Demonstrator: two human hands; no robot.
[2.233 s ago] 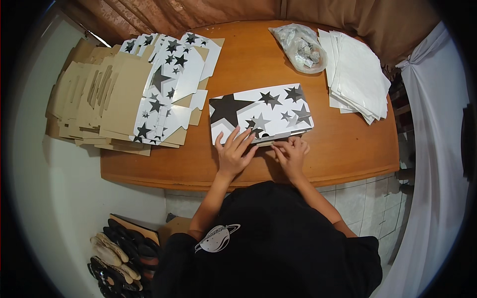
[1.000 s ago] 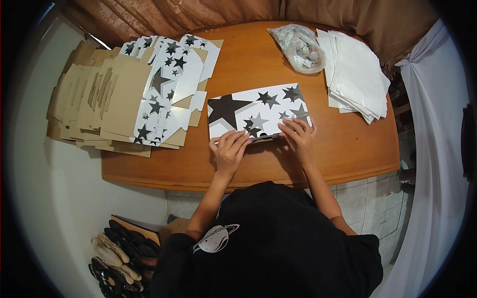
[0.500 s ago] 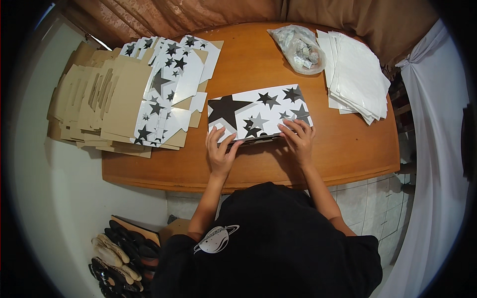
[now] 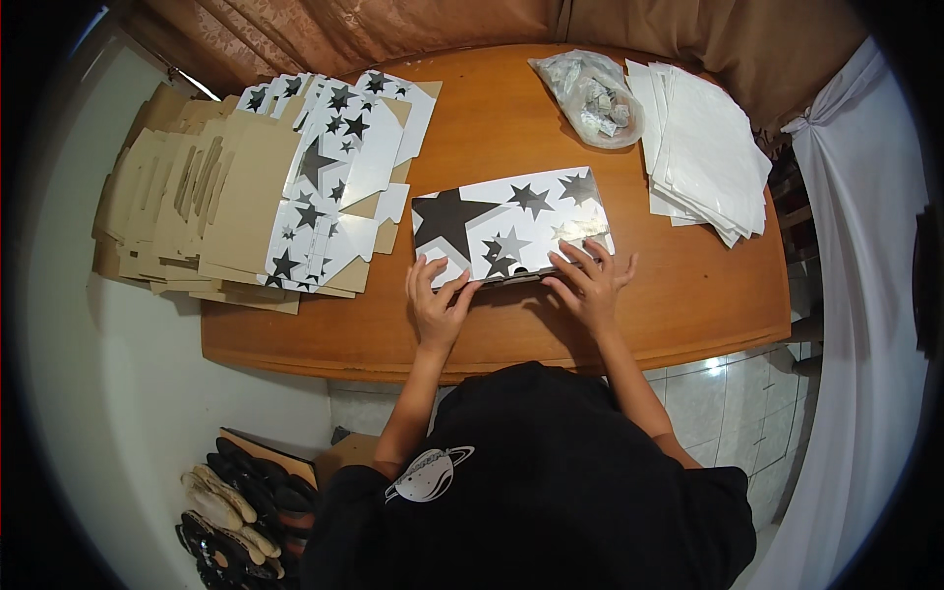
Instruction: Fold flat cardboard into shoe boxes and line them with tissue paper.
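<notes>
A cardboard box [image 4: 551, 211], white with black and grey stars, lies on the table in front of me with its lid down. Its front edge faces me, and a dark gap shows below the lid there. At the front left corner, my left hand [image 4: 439, 300] grips the box, fingers on the lid and thumb along the front edge. My right hand [image 4: 590, 290] holds the front edge toward the right, fingertips on the lid and thumb by the front flap. Its little finger sticks out to the side.
Flat unfolded star-print cartons [image 4: 329, 187] and brown cardboard blanks [image 4: 182, 197] are stacked at the left. A clear plastic bag [image 4: 595, 103] of small packets stands at the back, beside white paper sheets [image 4: 708, 147]. Shoes [image 4: 241, 501] lie at lower left, below the wooden table [image 4: 688, 305].
My right hand has shifted slightly left along the front edge, and its little finger has spread outward. The lid's right side has tilted a little and now catches the light. My left hand stays put.
</notes>
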